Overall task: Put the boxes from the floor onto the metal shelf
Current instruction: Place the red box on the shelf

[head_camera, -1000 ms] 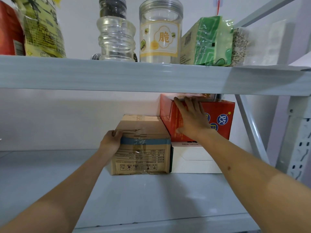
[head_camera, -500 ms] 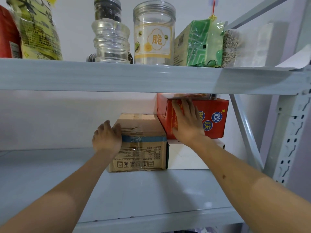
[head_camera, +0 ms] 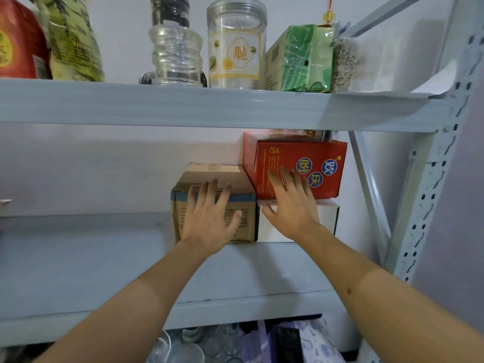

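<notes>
Spreading straight fingers, the left hand (head_camera: 209, 221) lies flat against the near face of the cardboard box (head_camera: 246, 226) on the metal shelf (head_camera: 104, 260). The right hand (head_camera: 290, 205), fingers also apart and holding nothing, lies over the lower edge of the red box (head_camera: 309, 163), which sits on a white box (head_camera: 328, 218) just right of the cardboard one. Jars and packets crowd the shelf above. Half a second ago the left hand gripped the cardboard box's left corner; the right lay higher on the red box.
</notes>
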